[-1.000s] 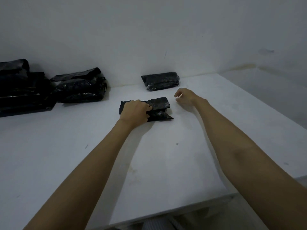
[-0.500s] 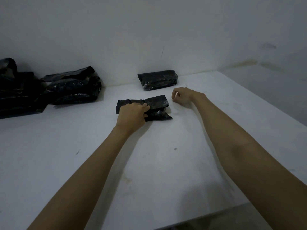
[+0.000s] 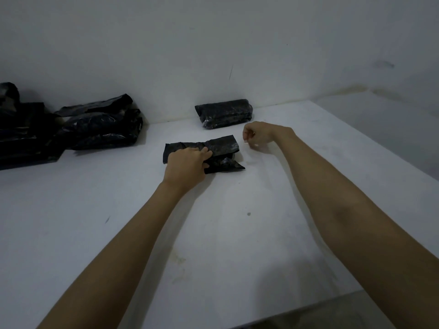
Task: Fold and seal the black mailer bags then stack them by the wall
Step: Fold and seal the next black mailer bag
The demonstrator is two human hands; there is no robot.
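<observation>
Far left by the wall (image 3: 213, 43): pile of black bags (image 3: 71, 124), unchanged over the last second. Left hand (image 3: 187, 166) rests on the mailer (image 3: 221, 153) mid-table (image 3: 213, 245), fingers bent over its top and holding it down; same spot as a second ago. The flap looks folded over, though I can't tell if it is stuck down. Behind it, one sealed bag (image 3: 224, 113) touches the wall. Right hand (image 3: 257, 136) has lifted a little off the table just right of the mailer, fingers curled, pinching something thin and pale, probably the peeled adhesive liner; too small to confirm. My read: strip is off, so pressing the flap shut comes next, then moving the mailer back to the sealed bag.
</observation>
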